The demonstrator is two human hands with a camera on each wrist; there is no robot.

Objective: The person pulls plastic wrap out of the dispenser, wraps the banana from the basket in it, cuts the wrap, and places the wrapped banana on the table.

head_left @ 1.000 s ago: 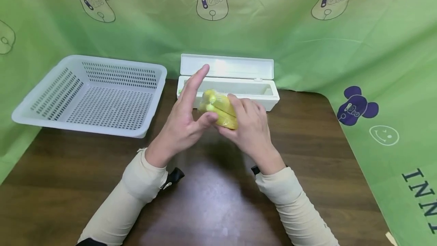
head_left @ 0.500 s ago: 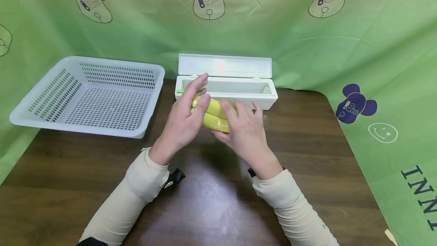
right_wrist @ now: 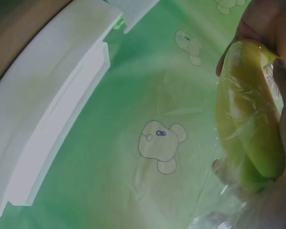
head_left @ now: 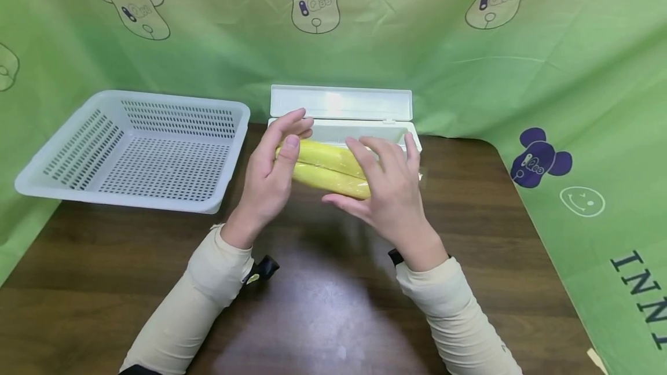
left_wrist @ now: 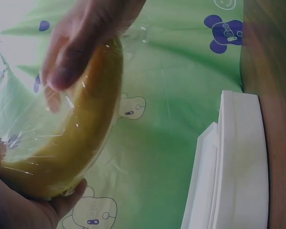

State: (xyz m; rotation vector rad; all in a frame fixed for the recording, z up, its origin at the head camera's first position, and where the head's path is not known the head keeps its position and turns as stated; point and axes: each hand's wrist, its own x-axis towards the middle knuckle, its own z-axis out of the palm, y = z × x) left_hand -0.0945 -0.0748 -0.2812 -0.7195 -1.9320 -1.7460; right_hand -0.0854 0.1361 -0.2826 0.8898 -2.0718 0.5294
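Two yellow bananas (head_left: 330, 168), wrapped in clear plastic film, are held above the table between both hands. My left hand (head_left: 268, 172) grips their left end, its thumb in front and its fingers behind. My right hand (head_left: 391, 184) is loosely around the right end, fingers bent over the top and thumb along the near side. Loose film (right_wrist: 214, 210) shows beyond the bananas in the right wrist view. Behind the hands stands a long white box (head_left: 417, 142) with its lid (head_left: 365, 102) raised. The hands and bananas partly hide it.
A white perforated plastic basket (head_left: 229, 190) stands at the left of the brown wooden table (head_left: 333, 317). Green printed cloth (head_left: 443, 62) hangs behind and beside the table.
The bananas have turned to lie lengthwise from left to right. My left hand has moved left and closed round one end. My right hand has slid right, its fingers more spread.
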